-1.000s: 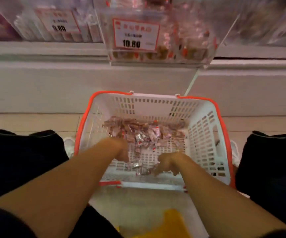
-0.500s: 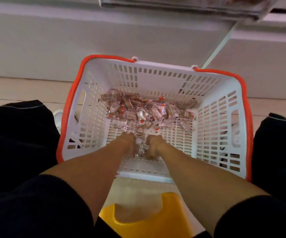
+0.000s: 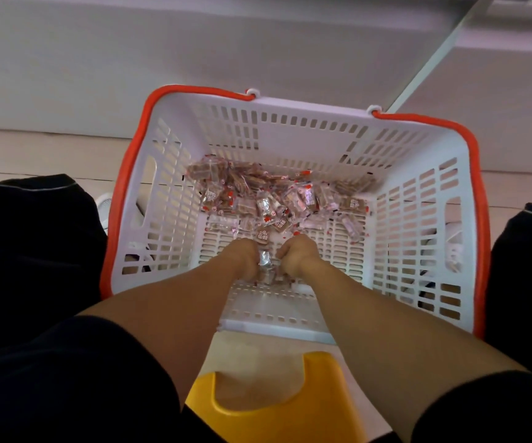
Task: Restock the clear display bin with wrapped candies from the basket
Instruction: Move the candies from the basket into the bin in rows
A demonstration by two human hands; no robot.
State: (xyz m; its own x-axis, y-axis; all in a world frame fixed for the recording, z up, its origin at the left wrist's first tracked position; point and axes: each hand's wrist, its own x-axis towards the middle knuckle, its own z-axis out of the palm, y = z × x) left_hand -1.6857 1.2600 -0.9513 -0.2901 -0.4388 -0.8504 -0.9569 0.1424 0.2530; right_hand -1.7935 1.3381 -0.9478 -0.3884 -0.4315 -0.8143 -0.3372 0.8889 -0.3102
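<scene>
A white slatted basket (image 3: pixel 175 199) with an orange rim stands on the floor in front of me. Several wrapped candies (image 3: pixel 277 193) lie in a heap along its far side. Both my hands are down inside the basket, side by side. My left hand (image 3: pixel 244 255) and my right hand (image 3: pixel 294 255) are curled round a small bunch of wrapped candies (image 3: pixel 265 260) gathered between them near the basket's floor. The clear display bin is out of the frame.
A white shelf base (image 3: pixel 194 59) rises behind the basket. A yellow stool (image 3: pixel 277 407) sits under me at the bottom. My dark-clothed knees flank the basket at left (image 3: pixel 34 251) and right (image 3: pixel 526 270).
My hands came together in the basket's near middle and closed on candies. The view tipped down, so the display bin and its price tags left the top of the frame.
</scene>
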